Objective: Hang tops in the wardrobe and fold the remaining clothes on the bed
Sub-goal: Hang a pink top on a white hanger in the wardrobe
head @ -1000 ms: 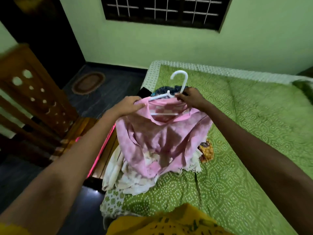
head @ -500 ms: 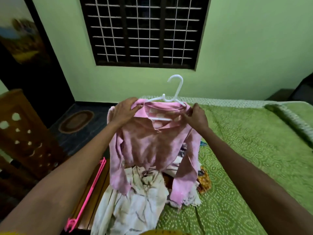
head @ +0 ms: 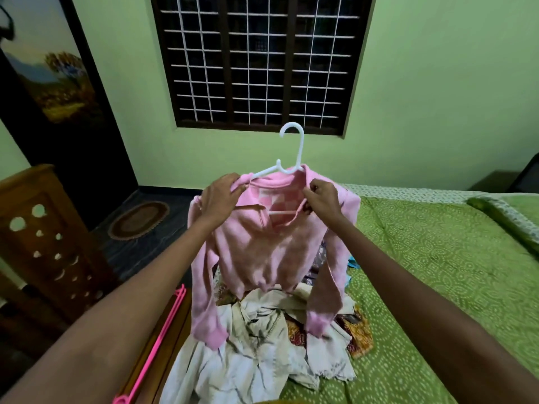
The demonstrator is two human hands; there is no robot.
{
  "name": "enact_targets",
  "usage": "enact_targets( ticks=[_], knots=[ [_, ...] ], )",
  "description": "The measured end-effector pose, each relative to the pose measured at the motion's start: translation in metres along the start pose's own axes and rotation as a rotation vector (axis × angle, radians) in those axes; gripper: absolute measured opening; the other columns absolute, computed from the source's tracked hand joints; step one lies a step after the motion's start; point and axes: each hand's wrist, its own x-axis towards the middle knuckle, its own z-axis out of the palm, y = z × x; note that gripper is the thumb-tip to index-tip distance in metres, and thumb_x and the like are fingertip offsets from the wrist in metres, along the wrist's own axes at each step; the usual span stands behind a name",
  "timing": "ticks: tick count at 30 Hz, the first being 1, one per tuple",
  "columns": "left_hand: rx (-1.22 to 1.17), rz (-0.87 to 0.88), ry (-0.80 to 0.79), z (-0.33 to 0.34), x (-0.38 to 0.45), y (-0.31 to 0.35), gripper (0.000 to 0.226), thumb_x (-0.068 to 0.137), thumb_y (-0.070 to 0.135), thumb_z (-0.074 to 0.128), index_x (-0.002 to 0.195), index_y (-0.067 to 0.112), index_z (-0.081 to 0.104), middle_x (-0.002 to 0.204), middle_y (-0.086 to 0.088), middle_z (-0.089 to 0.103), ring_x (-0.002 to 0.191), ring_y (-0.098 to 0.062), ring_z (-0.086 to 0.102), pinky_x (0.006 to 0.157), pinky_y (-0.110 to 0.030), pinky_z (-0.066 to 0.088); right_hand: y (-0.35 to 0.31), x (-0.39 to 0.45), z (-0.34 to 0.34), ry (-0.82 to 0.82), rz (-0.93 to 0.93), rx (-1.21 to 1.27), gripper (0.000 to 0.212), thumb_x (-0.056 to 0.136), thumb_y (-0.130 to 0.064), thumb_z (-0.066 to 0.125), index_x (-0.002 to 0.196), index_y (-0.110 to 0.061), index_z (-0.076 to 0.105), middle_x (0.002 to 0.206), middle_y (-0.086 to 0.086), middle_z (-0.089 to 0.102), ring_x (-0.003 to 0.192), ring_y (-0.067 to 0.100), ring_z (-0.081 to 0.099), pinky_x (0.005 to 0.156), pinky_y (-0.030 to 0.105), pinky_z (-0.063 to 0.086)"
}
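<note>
A pink long-sleeved top (head: 262, 252) hangs on a white plastic hanger (head: 291, 153), held up in front of me above the bed. My left hand (head: 220, 199) grips the top's left shoulder over the hanger arm. My right hand (head: 320, 199) pinches the collar on the right side. The sleeves dangle down over a pile of clothes (head: 262, 345) at the bed's near left corner, mostly a cream-white garment with patterned pieces beneath.
The bed (head: 437, 272) has a green patterned cover. A pink hanger (head: 157, 345) lies along the bed's wooden edge at the left. A carved wooden cabinet (head: 43, 237) stands left, an oval rug (head: 140, 220) lies on the dark floor, and a barred window (head: 259, 62) faces me.
Both hands have lifted the pink top on its hanger off the pile, so it now hangs free. My view has tilted upward toward the window.
</note>
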Motion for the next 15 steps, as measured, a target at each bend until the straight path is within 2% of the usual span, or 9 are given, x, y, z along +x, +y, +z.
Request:
enact_targets(
  ticks=[2, 4, 6, 8, 9, 11, 12, 14, 15],
  knots=[
    [-0.012, 0.008, 0.008, 0.0, -0.001, -0.006, 0.023, 0.093, 0.025, 0.058, 0.089, 0.003, 0.062, 0.076, -0.006, 0.055, 0.069, -0.017, 0.045, 0.053, -0.028, 0.016, 0.012, -0.004, -0.003, -0.072, -0.003, -0.108, 0.038, 0.082, -0.004, 0.058, 0.054, -0.017, 0.035, 0.048, 0.003, 0.042, 0.047, 0.015, 0.052, 0.048, 0.026, 0.038],
    [-0.029, 0.009, 0.006, 0.0, -0.002, -0.011, 0.022, 0.093, 0.027, 0.058, 0.089, 0.005, 0.062, 0.076, -0.002, 0.053, 0.069, -0.017, 0.047, 0.051, -0.028, 0.02, 0.02, 0.0, -0.016, -0.043, -0.039, -0.185, 0.027, 0.084, -0.01, 0.063, 0.061, -0.013, 0.049, 0.058, 0.004, 0.049, 0.062, 0.022, 0.052, 0.058, 0.03, 0.035],
    [-0.064, 0.009, 0.001, 0.001, -0.001, -0.016, 0.022, 0.092, 0.027, 0.059, 0.09, 0.006, 0.063, 0.077, -0.003, 0.055, 0.07, -0.018, 0.049, 0.053, -0.028, 0.024, 0.02, 0.009, -0.032, 0.064, -0.134, -0.198, 0.01, 0.085, -0.012, 0.064, 0.089, -0.003, 0.062, 0.083, 0.01, 0.059, 0.081, 0.022, 0.053, 0.07, 0.029, 0.037],
    [-0.082, 0.019, -0.015, 0.003, 0.001, -0.018, 0.021, 0.092, 0.027, 0.06, 0.091, 0.006, 0.064, 0.078, -0.004, 0.057, 0.071, -0.019, 0.05, 0.056, -0.029, 0.025, 0.018, 0.02, -0.042, -0.034, -0.233, -0.397, 0.031, 0.085, -0.006, 0.061, 0.115, 0.002, 0.057, 0.112, 0.02, 0.057, 0.107, 0.031, 0.051, 0.089, 0.035, 0.037],
    [-0.087, 0.022, -0.031, 0.004, 0.003, -0.018, 0.021, 0.091, 0.027, 0.06, 0.09, 0.006, 0.063, 0.077, -0.003, 0.055, 0.071, -0.018, 0.049, 0.057, -0.029, 0.025, 0.019, 0.025, -0.043, -0.138, -0.223, -0.471, 0.035, 0.083, -0.003, 0.059, 0.118, 0.003, 0.055, 0.116, 0.023, 0.057, 0.112, 0.035, 0.051, 0.09, 0.033, 0.037],
    [-0.092, 0.04, -0.069, 0.007, 0.007, -0.017, 0.02, 0.091, 0.026, 0.06, 0.087, 0.006, 0.062, 0.075, 0.0, 0.051, 0.07, -0.017, 0.047, 0.057, -0.028, 0.024, 0.014, 0.028, -0.045, -0.281, -0.141, -0.529, 0.029, 0.08, 0.005, 0.056, 0.109, 0.007, 0.059, 0.108, 0.025, 0.063, 0.103, 0.037, 0.058, 0.074, 0.026, 0.034],
    [-0.09, 0.058, -0.077, 0.008, 0.007, -0.015, 0.021, 0.091, 0.026, 0.06, 0.087, 0.006, 0.061, 0.076, 0.001, 0.051, 0.07, -0.017, 0.047, 0.058, -0.028, 0.024, 0.014, 0.03, -0.046, -0.295, -0.137, -0.522, 0.024, 0.08, 0.007, 0.055, 0.102, 0.009, 0.061, 0.102, 0.026, 0.065, 0.097, 0.037, 0.06, 0.067, 0.025, 0.031],
    [-0.079, 0.118, -0.028, 0.004, 0.012, -0.013, 0.021, 0.091, 0.026, 0.06, 0.088, 0.005, 0.061, 0.077, 0.002, 0.05, 0.07, -0.016, 0.046, 0.06, -0.027, 0.027, 0.01, 0.03, -0.051, -0.219, -0.182, -0.479, 0.017, 0.08, 0.006, 0.055, 0.095, 0.009, 0.063, 0.095, 0.025, 0.067, 0.09, 0.036, 0.062, 0.066, 0.029, 0.031],
    [-0.061, 0.159, 0.022, 0.001, 0.014, -0.013, 0.02, 0.091, 0.025, 0.061, 0.088, 0.005, 0.061, 0.078, 0.003, 0.049, 0.07, -0.015, 0.046, 0.061, -0.026, 0.027, 0.01, 0.027, -0.052, -0.125, -0.23, -0.444, 0.015, 0.081, 0.004, 0.055, 0.094, 0.006, 0.063, 0.093, 0.024, 0.067, 0.087, 0.035, 0.062, 0.066, 0.031, 0.033]
  ],
)
